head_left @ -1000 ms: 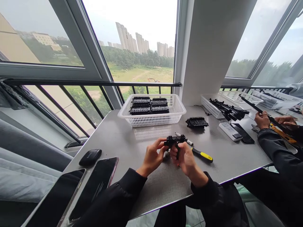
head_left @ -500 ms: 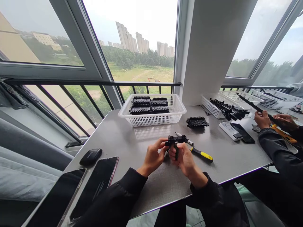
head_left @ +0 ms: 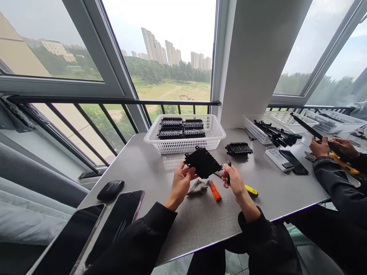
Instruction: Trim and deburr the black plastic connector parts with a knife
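Panel (head_left: 204, 163), 1, in left hand (head_left: 180, 182)

The person's 2 hands (head_left: 181, 182) partly hide the black panel (head_left: 203, 163) and dark stick (head_left: 228, 176).

A black panel (head_left: 204, 163) tilts beside a dark rod (head_left: 228, 176).

plate (head_left: 203, 163) before basket (head_left: 187, 147) | lighter (head_left: 215, 191) right of bag (head_left: 197, 188) | parts (head_left: 171, 132) in basket
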Demonstrator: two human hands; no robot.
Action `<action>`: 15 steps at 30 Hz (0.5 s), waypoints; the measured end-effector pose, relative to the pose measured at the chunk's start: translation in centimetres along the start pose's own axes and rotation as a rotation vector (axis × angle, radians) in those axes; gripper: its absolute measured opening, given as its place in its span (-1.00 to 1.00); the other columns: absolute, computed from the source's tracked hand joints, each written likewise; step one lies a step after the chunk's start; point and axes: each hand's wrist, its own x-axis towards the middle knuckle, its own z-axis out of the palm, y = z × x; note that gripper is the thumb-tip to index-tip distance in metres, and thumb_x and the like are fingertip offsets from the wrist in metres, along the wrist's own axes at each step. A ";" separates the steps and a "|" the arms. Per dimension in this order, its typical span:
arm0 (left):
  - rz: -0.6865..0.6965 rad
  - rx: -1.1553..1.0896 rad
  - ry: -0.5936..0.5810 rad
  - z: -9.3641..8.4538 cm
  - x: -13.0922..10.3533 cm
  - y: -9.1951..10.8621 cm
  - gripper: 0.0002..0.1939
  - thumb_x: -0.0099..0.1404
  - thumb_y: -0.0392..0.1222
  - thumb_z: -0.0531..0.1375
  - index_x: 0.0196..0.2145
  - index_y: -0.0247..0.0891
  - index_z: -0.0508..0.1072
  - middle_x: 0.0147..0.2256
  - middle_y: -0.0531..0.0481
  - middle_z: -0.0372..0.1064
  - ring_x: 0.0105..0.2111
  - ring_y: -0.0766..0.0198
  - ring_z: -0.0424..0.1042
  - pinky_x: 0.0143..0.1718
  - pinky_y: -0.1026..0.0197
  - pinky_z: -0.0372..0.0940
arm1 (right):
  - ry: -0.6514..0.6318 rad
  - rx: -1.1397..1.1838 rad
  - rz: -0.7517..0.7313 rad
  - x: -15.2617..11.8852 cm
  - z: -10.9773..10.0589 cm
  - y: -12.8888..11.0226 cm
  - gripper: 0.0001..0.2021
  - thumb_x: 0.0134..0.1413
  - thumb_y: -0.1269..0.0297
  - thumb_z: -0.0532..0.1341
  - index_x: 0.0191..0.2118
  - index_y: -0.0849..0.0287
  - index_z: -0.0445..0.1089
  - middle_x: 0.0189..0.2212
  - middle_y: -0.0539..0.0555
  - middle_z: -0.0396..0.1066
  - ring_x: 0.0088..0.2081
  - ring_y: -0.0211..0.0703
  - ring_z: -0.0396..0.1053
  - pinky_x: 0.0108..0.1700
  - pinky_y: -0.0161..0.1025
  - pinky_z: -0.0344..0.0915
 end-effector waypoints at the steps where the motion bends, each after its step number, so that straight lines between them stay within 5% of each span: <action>1: 0.008 -0.043 -0.017 0.0 0.1 -0.1 -0.38 0.07 0.12 0.33 -0.02 -0.25 0.28 -0.21 -0.11 0.52 -0.22 0.10 0.54 -0.14 0.04 0.43 | -0.035 0.038 0.063 0.1 -0.2 0.0 -0.59 -0.03 -0.13 0.25 -0.43 0.13 0.19 -0.49 -0.01 0.28 -0.50 -0.27 0.20 -0.61 -0.40 0.05; 7: -0.014 -0.224 -0.084 0.3 0.0 -0.6 -0.43 0.01 0.08 0.40 -0.10 -0.19 0.33 -0.16 -0.07 0.50 -0.08 0.09 0.49 0.03 0.00 0.35 | -0.344 0.403 0.338 -0.3 0.0 -0.5 -0.55 0.02 -0.20 0.20 -0.40 0.15 0.24 -0.42 0.09 0.42 -0.35 -0.10 0.43 -0.41 -0.21 0.34; 11: -0.036 -0.266 -0.153 0.3 -0.1 -0.4 -0.43 -0.03 0.01 0.43 -0.12 -0.18 0.33 -0.07 -0.12 0.49 0.00 0.03 0.45 0.05 0.01 0.34 | -0.207 0.388 0.212 -0.4 0.1 -0.3 -0.70 -0.16 0.24 0.38 -0.39 0.11 0.21 -0.45 -0.04 0.38 -0.37 -0.18 0.41 -0.34 -0.22 0.38; 15: -0.213 -0.261 -0.068 0.1 0.1 0.1 -0.43 0.14 0.22 0.25 -0.02 -0.19 0.32 -0.15 -0.12 0.51 -0.28 0.11 0.55 -0.20 0.03 0.46 | -0.091 0.343 0.059 0.0 0.0 0.2 -0.58 -0.25 0.27 0.40 -0.41 0.08 0.08 -0.46 -0.11 0.26 -0.39 -0.22 0.34 -0.32 -0.20 0.38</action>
